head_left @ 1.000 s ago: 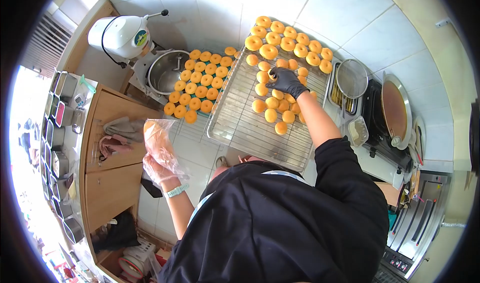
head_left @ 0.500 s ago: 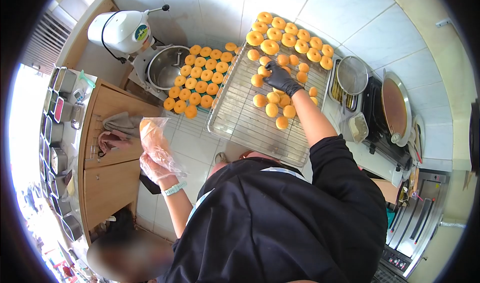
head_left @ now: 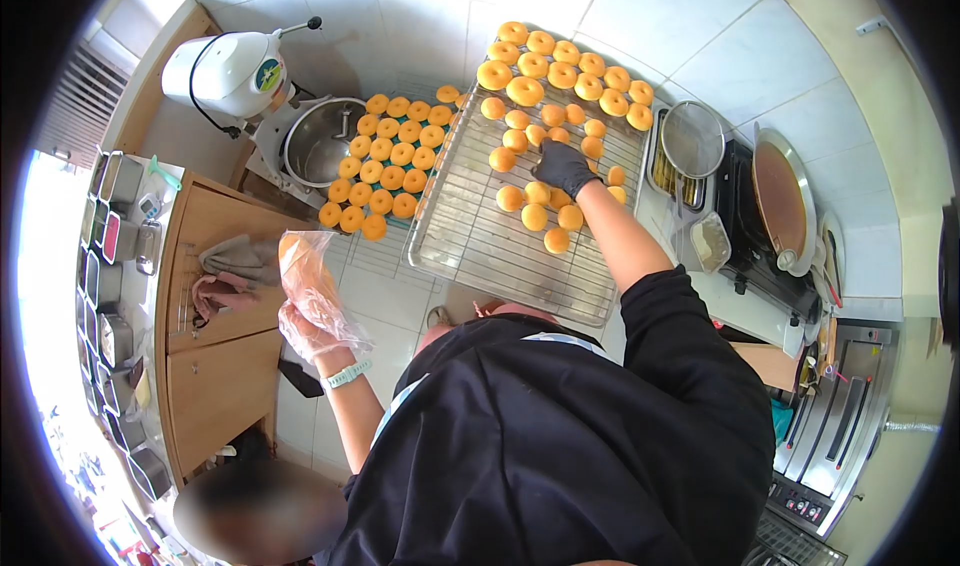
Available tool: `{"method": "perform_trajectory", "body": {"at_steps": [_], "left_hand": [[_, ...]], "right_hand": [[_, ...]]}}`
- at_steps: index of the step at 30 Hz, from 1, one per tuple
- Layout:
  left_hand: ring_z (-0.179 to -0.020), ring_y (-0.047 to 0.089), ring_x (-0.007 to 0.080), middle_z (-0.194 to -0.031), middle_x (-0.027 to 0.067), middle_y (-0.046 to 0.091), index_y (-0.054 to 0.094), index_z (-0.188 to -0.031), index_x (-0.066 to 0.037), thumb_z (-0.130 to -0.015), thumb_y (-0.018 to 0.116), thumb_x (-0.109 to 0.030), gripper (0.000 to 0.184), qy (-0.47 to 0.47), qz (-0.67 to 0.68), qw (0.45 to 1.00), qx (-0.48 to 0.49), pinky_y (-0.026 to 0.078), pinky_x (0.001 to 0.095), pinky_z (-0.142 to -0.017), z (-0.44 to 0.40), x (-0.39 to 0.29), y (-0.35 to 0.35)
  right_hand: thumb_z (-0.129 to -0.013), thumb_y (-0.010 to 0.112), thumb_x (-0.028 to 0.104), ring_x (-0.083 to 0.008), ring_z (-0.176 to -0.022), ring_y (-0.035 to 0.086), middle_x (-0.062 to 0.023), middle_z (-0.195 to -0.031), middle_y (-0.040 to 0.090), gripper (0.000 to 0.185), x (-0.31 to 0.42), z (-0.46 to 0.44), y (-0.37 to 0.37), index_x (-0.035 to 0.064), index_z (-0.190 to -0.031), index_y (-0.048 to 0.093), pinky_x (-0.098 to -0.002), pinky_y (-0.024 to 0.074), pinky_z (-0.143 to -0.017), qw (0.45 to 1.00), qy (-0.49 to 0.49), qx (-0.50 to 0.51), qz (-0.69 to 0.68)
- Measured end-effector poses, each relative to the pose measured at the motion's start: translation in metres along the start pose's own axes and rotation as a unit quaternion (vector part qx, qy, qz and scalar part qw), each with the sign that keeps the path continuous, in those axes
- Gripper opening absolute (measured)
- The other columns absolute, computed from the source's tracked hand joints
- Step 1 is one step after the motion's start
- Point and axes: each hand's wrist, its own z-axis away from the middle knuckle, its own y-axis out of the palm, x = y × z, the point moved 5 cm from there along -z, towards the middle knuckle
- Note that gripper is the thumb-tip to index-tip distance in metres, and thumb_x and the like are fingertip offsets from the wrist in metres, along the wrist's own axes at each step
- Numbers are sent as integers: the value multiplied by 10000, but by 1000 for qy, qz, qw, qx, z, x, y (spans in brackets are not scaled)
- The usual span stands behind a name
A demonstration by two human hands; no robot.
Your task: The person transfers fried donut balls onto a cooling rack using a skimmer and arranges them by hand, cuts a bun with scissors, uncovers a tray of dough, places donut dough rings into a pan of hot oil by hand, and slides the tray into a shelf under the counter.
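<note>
Toward one o'clock, the black-gloved right hand point(head_left: 566, 169) is among doughnut balls point(head_left: 557, 240) on the wire rack point(head_left: 465, 241); whether it holds one, I cannot tell. Near nine, the left hand point(head_left: 310, 332) grasps a clear plastic bag point(head_left: 312, 278). Exposed grid runs along the rack's six- and nine-o'clock edges.

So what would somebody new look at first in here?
Probably the golden doughnuts in rows along the far end of the wire rack, with small round balls nearer its middle. Next, the right grip, gloved in black, among those balls, and the left grip holding a see-through bag off to the left. The white mixer at upper left stands out too.
</note>
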Motion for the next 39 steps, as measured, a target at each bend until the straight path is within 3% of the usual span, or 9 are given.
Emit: {"method": "perform_trajectory", "body": {"at_steps": [3,9,11,16,24,28,30,35,39], "left_hand": [[-769,509,194,-925,66,501,469,-957,-92,-777,453,-362,325,-27,-8,999,-15,440,314,-544,-3,4,-3],[-720,523,170,-803,66,511,483,-827,-46,-793,444,-259,219,27,-69,996,-43,455,281,-602,18,-16,18],[-717,525,172,-808,68,514,481,-828,-50,-794,441,-263,219,-33,2,999,-11,457,286,-598,8,-4,14],[-695,522,174,-806,67,514,480,-845,-71,-787,447,-283,222,-42,13,999,-6,450,289,-558,16,-11,24],[-677,514,173,-821,43,504,494,-877,-103,-773,467,-320,242,-21,-11,1000,-16,437,291,-500,5,-3,5],[-690,513,174,-812,47,501,493,-857,-83,-769,477,-303,237,-5,4,999,-41,444,296,-539,-14,10,-14],[-715,506,172,-796,66,494,486,-837,-36,-771,464,-253,228,-8,23,998,-56,446,304,-612,-8,7,-7],[-727,505,171,-811,68,493,488,-832,-30,-769,467,-251,231,-7,2,1000,-26,446,301,-616,-8,1,2],[-732,508,174,-810,71,493,490,-842,-25,-766,473,-251,239,9,6,1000,-15,448,299,-618,-10,2,5]], "right_hand": [[-701,549,162,-308,-865,552,-181,-915,566,320,-6,0,-8,29,-987,493,-371,441,-737,987,-26,-80,-136],[-691,536,114,-313,-876,545,-165,-932,568,333,-21,-12,-23,55,-1016,491,-374,441,-739,981,-48,-160,-93],[-685,527,123,-324,-876,545,-176,-908,570,294,-9,-18,-27,52,-971,507,-397,439,-726,978,-87,-181,-47],[-679,546,202,-298,-1072,416,-126,-1125,473,452,1,-38,-15,90,-1107,453,-442,329,-872,992,-73,-46,97],[-676,559,250,-293,-908,522,-140,-918,565,379,-1,-32,-30,32,-984,528,-391,409,-770,990,-49,-99,88],[-656,627,351,-256,-827,561,-130,-875,593,379,21,20,-17,74,-907,565,-341,433,-730,983,-56,176,17],[-649,630,354,-251,-822,563,-125,-863,593,387,14,26,3,74,-908,563,-344,434,-727,981,-83,175,11],[-633,619,380,-257,-774,572,-128,-783,586,449,11,31,15,64,-942,544,-355,442,-672,993,-105,-10,46],[-627,662,265,-258,-827,563,-121,-884,566,380,31,58,-18,61,-916,525,-371,435,-689,990,-113,-72,34]]}}
